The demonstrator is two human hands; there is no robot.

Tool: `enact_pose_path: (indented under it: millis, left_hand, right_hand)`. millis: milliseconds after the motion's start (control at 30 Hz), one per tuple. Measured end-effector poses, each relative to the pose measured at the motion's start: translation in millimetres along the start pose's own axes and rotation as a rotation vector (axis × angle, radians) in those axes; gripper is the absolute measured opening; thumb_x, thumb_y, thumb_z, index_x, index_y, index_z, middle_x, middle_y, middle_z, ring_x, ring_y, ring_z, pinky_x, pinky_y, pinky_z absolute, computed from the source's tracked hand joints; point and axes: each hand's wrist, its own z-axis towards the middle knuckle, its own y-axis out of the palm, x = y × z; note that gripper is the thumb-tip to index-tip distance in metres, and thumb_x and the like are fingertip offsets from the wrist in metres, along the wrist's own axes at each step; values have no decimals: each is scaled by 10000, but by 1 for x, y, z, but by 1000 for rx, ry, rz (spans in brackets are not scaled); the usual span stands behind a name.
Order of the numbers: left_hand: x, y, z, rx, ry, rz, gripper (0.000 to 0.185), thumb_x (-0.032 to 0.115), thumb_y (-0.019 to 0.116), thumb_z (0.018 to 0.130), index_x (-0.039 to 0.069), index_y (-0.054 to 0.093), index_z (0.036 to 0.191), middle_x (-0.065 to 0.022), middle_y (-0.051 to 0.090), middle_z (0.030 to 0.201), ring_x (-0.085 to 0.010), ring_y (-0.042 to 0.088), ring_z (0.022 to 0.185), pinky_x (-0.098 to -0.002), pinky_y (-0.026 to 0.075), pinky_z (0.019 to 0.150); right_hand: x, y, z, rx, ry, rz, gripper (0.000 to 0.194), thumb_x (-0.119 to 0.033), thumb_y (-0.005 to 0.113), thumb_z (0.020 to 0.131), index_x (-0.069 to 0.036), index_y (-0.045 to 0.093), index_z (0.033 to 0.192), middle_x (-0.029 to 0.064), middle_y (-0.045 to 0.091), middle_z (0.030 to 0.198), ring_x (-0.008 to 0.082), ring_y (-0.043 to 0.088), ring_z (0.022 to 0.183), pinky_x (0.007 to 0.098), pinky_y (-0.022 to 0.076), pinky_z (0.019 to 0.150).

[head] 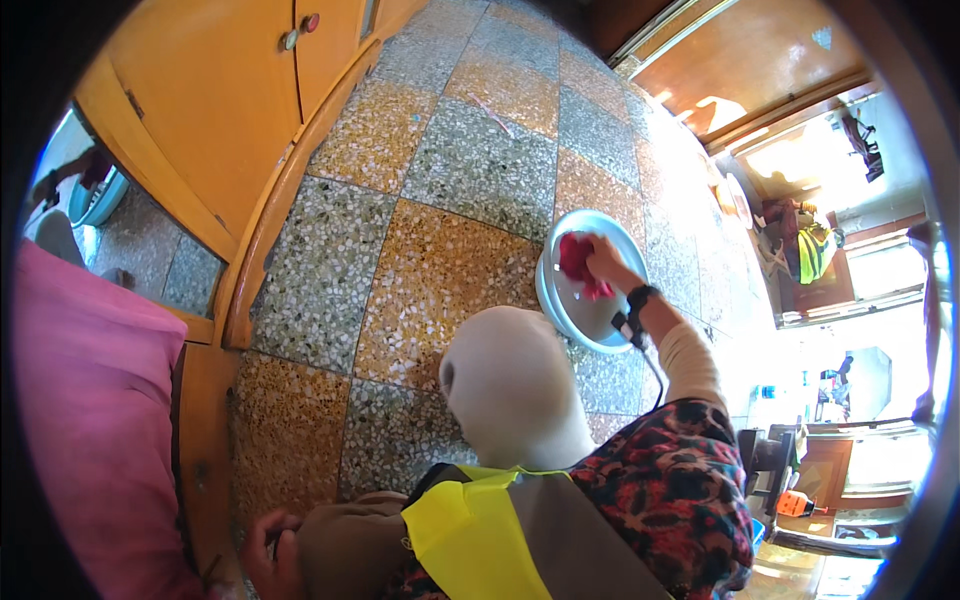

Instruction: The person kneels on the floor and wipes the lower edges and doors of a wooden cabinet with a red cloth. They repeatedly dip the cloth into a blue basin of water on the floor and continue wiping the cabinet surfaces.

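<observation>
Down in a light-blue plastic basin (pixel 551 300) on the floor, my right hand (pixel 604 262) grips a wet-looking red cloth (pixel 576 259). Greyish water (pixel 596 319) shows in the bottom of the basin. A dark band circles my right wrist, and a dark cable hangs beside it. My left hand (pixel 271 544) is low at the picture's edge, beside my brown-clad leg. Its fingers are bent and partly hidden, so I cannot see whether they hold anything. My cream-covered knee (pixel 514 382) rises between the hands, close to the basin.
A wooden cabinet (pixel 217 97) with round knobs and a mirror (pixel 150 240) stands left. Pink fabric (pixel 97 420) hangs at the near left. A thin pinkish strip (pixel 491 114) lies on the terrazzo floor (pixel 457 277). Far right, there is an orange bottle (pixel 795 504) near dark furniture.
</observation>
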Motion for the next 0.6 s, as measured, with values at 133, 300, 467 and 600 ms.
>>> enact_pose_path:
  millis: [133,300,467,600]
  left_hand:
    - [0,8,-15,92,-2,-27,168,92,542,916,-8,610,1032,-101,660,956,-175,621,906,-318,480,853]
    - [18,6,-12,124,66,440,173,153,584,912,13,625,1005,-104,651,947,-204,617,864,-338,472,822]
    - [40,22,-7,234,-17,396,211,159,670,861,-32,661,949,-110,682,821,-156,660,791,-302,518,707]
    - [53,30,7,197,-83,352,237,183,662,865,-27,657,974,-122,683,833,-180,660,789,-313,516,712]
  right_hand:
    - [86,80,-13,124,11,-79,525,-120,595,731,-113,624,1255,241,498,1364,429,553,1181,481,468,995]
    - [142,146,11,-258,-197,50,654,-184,726,639,-22,602,1261,252,689,988,378,662,987,431,528,868]
    - [134,151,26,-243,-60,-72,353,-109,675,710,-17,653,1050,223,697,957,389,665,985,423,517,887]
    - [129,90,20,-518,58,545,439,-65,656,774,-48,615,1211,145,701,1022,318,664,980,408,530,894]
